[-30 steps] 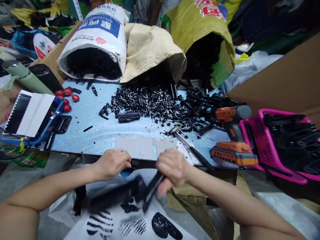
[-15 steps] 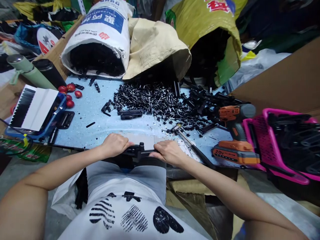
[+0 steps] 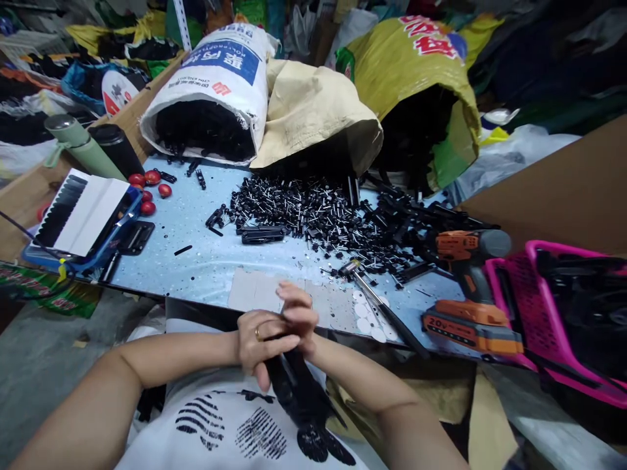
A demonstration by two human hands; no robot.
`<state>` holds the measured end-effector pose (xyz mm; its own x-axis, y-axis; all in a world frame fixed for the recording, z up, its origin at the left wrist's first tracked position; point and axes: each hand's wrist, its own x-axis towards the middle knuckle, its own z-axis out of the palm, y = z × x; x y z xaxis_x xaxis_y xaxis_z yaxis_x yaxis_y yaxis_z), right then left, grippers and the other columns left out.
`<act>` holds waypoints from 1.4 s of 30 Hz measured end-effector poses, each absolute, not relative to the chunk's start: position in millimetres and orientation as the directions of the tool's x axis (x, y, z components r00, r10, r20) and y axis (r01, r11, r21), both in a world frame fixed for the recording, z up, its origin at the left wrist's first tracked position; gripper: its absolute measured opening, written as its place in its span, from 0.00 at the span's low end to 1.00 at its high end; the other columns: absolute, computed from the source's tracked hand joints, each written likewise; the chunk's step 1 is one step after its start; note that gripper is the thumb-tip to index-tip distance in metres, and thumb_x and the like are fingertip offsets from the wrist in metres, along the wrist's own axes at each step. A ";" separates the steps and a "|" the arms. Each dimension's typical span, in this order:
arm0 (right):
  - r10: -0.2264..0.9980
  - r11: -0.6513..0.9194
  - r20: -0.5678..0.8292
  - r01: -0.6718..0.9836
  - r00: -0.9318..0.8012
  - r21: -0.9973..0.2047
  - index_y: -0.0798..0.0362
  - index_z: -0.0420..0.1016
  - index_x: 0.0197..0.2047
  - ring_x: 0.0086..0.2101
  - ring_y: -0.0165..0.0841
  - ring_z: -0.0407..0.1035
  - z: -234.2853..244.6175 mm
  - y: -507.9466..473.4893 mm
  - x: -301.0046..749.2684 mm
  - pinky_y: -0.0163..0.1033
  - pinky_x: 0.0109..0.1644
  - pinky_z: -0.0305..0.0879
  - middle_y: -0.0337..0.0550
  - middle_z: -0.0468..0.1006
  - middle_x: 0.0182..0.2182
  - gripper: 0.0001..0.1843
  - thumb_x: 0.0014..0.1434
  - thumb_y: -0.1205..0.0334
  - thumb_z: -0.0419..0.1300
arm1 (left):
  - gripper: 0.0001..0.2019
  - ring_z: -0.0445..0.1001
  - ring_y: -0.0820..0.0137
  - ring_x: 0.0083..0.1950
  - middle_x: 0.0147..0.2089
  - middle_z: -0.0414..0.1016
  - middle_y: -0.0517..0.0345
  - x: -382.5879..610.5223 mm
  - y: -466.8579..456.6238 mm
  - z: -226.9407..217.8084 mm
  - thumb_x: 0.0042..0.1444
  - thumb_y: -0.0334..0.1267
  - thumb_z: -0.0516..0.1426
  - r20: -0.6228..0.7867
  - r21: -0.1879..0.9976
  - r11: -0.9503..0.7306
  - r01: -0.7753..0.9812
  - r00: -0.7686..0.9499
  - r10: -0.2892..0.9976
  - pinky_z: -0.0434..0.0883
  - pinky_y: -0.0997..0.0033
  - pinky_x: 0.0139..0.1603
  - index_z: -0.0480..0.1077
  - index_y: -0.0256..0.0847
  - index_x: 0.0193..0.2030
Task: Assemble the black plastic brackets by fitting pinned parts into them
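Close to my shirt, my left hand [image 3: 264, 336], with a ring on one finger, is closed on a long black plastic part [image 3: 296, 388]. That part slants from between my hands down toward my body. Pressed against the left one, my right hand [image 3: 301, 320] has curled fingers around the part's upper end; they are blurred and partly covered. Just beyond my hands, grey pads [image 3: 267, 290] lie at the table's front edge. A hammer [image 3: 375, 294] rests to their right, beside a heap of small black pieces with metal pins [image 3: 313, 209].
An orange cordless drill [image 3: 470, 294] stands at right, near a pink basket [image 3: 524, 307] of black parts. Three open sacks, including a white sack [image 3: 220, 72], line the back. At left are a blue tray [image 3: 105, 251], red fruits [image 3: 165, 190] and a green bottle [image 3: 85, 150].
My hands came together and drew back toward my body. The black part swung from lying crosswise between them to pointing down at my shirt. The camera view shifted slightly.
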<state>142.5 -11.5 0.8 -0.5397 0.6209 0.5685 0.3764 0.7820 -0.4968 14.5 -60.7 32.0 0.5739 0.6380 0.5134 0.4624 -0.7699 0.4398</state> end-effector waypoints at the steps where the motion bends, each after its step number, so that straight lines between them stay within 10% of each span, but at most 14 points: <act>1: 0.675 0.738 0.581 0.435 -0.455 -0.516 0.48 0.65 0.32 0.47 0.46 0.64 -5.1 5.8 139.3 0.59 0.51 0.59 0.51 0.68 0.41 0.20 0.57 0.41 0.48 | 0.43 0.72 0.63 0.48 0.40 0.74 0.46 12.3 -50.9 23.0 0.56 0.67 0.27 0.584 0.375 -0.785 0.493 0.531 0.614 0.69 0.61 0.48 0.71 0.40 0.46; 4: 0.654 0.755 0.641 0.406 -0.403 -0.515 0.48 0.66 0.44 0.51 0.44 0.62 -7.1 85.0 152.9 0.55 0.54 0.58 0.50 0.68 0.49 0.16 0.57 0.48 0.53 | 0.37 0.72 0.60 0.45 0.41 0.73 0.44 -0.7 -10.3 0.1 0.57 0.67 0.38 0.750 0.094 -0.748 0.657 0.447 0.488 0.70 0.61 0.43 0.68 0.38 0.54; 9: 0.881 0.344 0.469 0.770 -0.066 -0.538 0.61 0.64 0.51 0.54 0.40 0.56 12.2 245.2 224.6 0.47 0.59 0.48 0.61 0.65 0.53 0.21 0.57 0.59 0.58 | 0.28 0.71 0.55 0.49 0.46 0.72 0.37 -24.2 67.8 -15.3 0.59 0.54 0.51 0.348 -0.072 -0.485 0.871 0.478 0.806 0.66 0.54 0.50 0.67 0.33 0.56; 13: 0.925 0.165 0.372 0.800 0.077 -0.577 0.66 0.60 0.52 0.52 0.43 0.56 20.5 318.9 268.2 0.53 0.56 0.44 0.73 0.63 0.51 0.23 0.55 0.67 0.60 | 0.27 0.58 0.52 0.62 0.59 0.64 0.38 -53.1 115.0 3.5 0.62 0.50 0.50 0.276 0.051 -0.205 0.978 0.183 0.943 0.54 0.47 0.61 0.59 0.37 0.63; 19: 0.973 0.081 0.215 0.736 0.090 -0.672 0.56 0.65 0.44 0.35 0.32 0.61 21.5 341.4 279.2 0.47 0.48 0.53 0.45 0.69 0.31 0.21 0.47 0.70 0.66 | 0.20 0.68 0.52 0.52 0.50 0.69 0.36 -140.3 154.4 13.9 0.54 0.41 0.55 -0.059 0.174 0.378 0.909 -0.373 0.926 0.66 0.59 0.49 0.69 0.30 0.50; 22: 0.992 0.049 0.089 0.386 0.087 -0.921 0.53 0.64 0.48 0.32 0.27 0.63 29.7 321.0 264.7 0.37 0.42 0.58 0.39 0.69 0.30 0.24 0.47 0.69 0.65 | 0.15 0.70 0.54 0.48 0.44 0.71 0.39 -164.6 156.3 3.5 0.49 0.37 0.58 -0.152 0.175 0.407 0.897 -0.384 0.911 0.68 0.61 0.47 0.72 0.31 0.42; 26: 0.992 -0.071 -0.077 0.072 -0.096 -0.995 0.49 0.61 0.53 0.30 0.26 0.69 38.6 256.0 237.3 0.33 0.34 0.63 0.38 0.72 0.34 0.32 0.45 0.63 0.66 | 0.12 0.68 0.56 0.52 0.46 0.70 0.41 -169.2 141.1 -2.7 0.50 0.36 0.56 0.138 0.320 0.347 0.882 -0.406 0.904 0.66 0.59 0.52 0.69 0.33 0.41; 31: 0.847 -0.191 -0.105 -0.114 -0.521 -0.975 0.50 0.64 0.43 0.43 0.36 0.72 31.3 149.8 195.4 0.46 0.49 0.68 0.41 0.74 0.40 0.25 0.42 0.62 0.69 | 0.14 0.71 0.67 0.46 0.44 0.70 0.51 -140.6 89.9 10.7 0.56 0.41 0.56 0.559 0.673 -0.130 0.728 -0.385 0.734 0.68 0.66 0.49 0.65 0.36 0.47; 36: 0.835 -0.091 0.017 -0.167 -0.550 -0.982 0.48 0.59 0.41 0.48 0.38 0.70 3.6 83.1 170.6 0.48 0.51 0.68 0.41 0.71 0.41 0.28 0.41 0.60 0.71 | 0.15 0.72 0.69 0.40 0.40 0.71 0.55 -78.3 35.8 24.3 0.55 0.45 0.58 0.301 0.796 -0.200 0.571 -0.087 0.949 0.69 0.71 0.40 0.66 0.39 0.45; 42: 0.879 0.380 0.252 0.277 -0.405 -0.883 0.49 0.62 0.49 0.42 0.35 0.68 1.3 60.2 192.8 0.46 0.48 0.69 0.46 0.67 0.43 0.25 0.49 0.59 0.64 | 0.22 0.60 0.78 0.16 0.23 0.66 0.61 -52.8 19.3 32.9 0.60 0.55 0.47 -0.277 0.959 0.278 -0.059 0.031 0.960 0.53 0.79 0.15 0.66 0.35 0.40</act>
